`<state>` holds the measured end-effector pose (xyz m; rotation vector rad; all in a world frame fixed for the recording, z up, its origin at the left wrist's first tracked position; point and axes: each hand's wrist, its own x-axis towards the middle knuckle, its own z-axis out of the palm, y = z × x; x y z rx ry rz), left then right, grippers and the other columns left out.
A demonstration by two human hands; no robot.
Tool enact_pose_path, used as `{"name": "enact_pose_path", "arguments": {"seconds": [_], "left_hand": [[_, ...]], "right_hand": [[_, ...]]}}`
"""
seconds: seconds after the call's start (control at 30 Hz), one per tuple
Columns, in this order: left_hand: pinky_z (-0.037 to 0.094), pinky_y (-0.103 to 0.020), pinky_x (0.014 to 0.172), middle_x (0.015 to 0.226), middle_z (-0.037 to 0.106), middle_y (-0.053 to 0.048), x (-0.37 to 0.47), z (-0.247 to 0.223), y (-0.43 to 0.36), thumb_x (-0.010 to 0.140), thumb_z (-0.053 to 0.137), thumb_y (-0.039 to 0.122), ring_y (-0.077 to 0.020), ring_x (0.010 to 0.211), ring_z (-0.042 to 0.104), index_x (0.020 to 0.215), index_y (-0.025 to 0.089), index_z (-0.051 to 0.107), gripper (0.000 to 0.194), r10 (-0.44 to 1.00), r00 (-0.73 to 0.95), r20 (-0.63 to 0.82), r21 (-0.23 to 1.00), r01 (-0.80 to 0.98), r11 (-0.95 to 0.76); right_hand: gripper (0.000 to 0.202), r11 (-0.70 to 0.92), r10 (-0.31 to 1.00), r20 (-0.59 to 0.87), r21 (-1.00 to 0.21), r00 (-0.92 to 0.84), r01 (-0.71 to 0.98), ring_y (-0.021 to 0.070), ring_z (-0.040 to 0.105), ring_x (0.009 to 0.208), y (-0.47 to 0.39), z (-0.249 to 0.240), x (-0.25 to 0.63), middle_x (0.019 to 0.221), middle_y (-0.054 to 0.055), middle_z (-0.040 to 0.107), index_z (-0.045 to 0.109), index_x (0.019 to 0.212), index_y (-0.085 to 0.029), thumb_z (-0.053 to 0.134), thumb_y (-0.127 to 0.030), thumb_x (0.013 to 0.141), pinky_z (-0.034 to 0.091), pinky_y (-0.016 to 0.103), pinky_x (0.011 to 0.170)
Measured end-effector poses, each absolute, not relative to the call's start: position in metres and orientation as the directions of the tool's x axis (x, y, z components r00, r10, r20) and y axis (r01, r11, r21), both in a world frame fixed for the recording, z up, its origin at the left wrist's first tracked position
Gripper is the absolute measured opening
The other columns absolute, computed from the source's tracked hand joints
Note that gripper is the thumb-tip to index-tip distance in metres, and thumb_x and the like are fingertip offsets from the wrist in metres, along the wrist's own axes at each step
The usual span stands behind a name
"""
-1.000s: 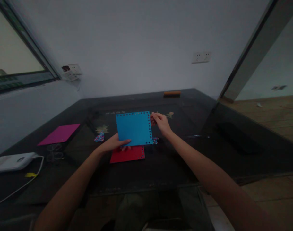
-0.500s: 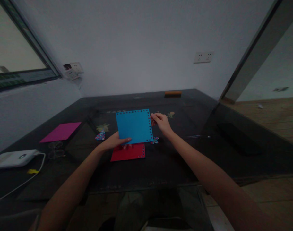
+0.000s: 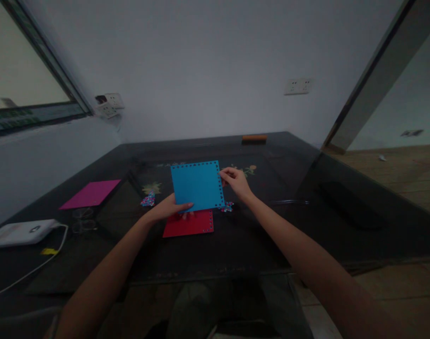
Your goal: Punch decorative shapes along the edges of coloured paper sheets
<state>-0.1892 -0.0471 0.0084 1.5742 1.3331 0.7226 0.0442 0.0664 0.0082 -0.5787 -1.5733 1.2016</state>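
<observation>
A blue sheet (image 3: 197, 186) with small dark marks or holes along its top and right edges is held up above the table. My left hand (image 3: 174, 207) grips its lower left part, thumb in front and fingers behind. At the sheet's upper right edge, the fingertips of my right hand (image 3: 236, 181) are pinched together; whatever they hold is too small to make out. Below the blue sheet a red sheet (image 3: 190, 225) lies on the table, with similar marks down its right side. Small colourful pieces (image 3: 228, 206) lie just right of the blue sheet.
More colourful pieces (image 3: 149, 199) lie left of my left hand. A magenta sheet (image 3: 91, 194), eyeglasses (image 3: 84, 225) and a white device (image 3: 22, 233) with a cable are farther left. An orange-brown object (image 3: 254, 138) sits at the back edge. A dark object (image 3: 352, 205) is at right.
My right hand has moved slightly left, bringing its fingertips to the blue sheet's right edge. My left hand and the sheet have hardly moved.
</observation>
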Motion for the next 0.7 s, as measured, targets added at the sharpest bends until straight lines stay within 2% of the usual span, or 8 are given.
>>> {"name": "enact_pose_path", "arguments": {"seconds": [0.27, 0.47, 0.7], "left_hand": [[0.043, -0.023, 0.051, 0.073, 0.072, -0.011, -0.1872, 0.0122, -0.0486, 0.075, 0.065, 0.042, -0.0128, 0.052, 0.059, 0.076, 0.011, 0.065, 0.031, 0.952, 0.276, -0.131, 0.909, 0.418, 0.004], [0.04, -0.022, 0.047, 0.062, 0.069, -0.009, -0.1852, 0.0115, -0.05, 0.075, 0.065, 0.042, -0.0131, 0.049, 0.059, 0.07, 0.012, 0.063, 0.031, 0.949, 0.275, -0.152, 0.914, 0.404, 0.03], [0.044, -0.024, 0.051, 0.058, 0.066, -0.007, -0.1906, 0.0118, -0.0474, 0.073, 0.065, 0.046, -0.0138, 0.05, 0.058, 0.064, 0.013, 0.063, 0.034, 0.966, 0.228, -0.123, 0.918, 0.395, 0.024]], "right_hand": [[0.022, 0.365, 0.845, 0.397, -0.918, -0.359, -0.156, 0.0114, 0.052, 0.05, 0.0647, 0.0095, 0.0449, 0.054, -0.003, 0.054, 0.059, 0.068, -0.019, 0.064, -0.041, 0.071, 0.043, 0.026, 0.052], [0.021, 0.362, 0.848, 0.396, -0.918, -0.353, -0.16, 0.0114, 0.051, 0.051, 0.0644, 0.0094, 0.0437, 0.055, -0.003, 0.054, 0.06, 0.068, -0.02, 0.064, -0.04, 0.071, 0.043, 0.027, 0.053], [0.023, 0.372, 0.852, 0.401, -0.916, -0.335, -0.15, 0.0106, 0.051, 0.048, 0.0628, 0.0116, 0.0459, 0.057, -0.002, 0.059, 0.059, 0.075, -0.019, 0.061, -0.042, 0.075, 0.042, 0.026, 0.051]]}}
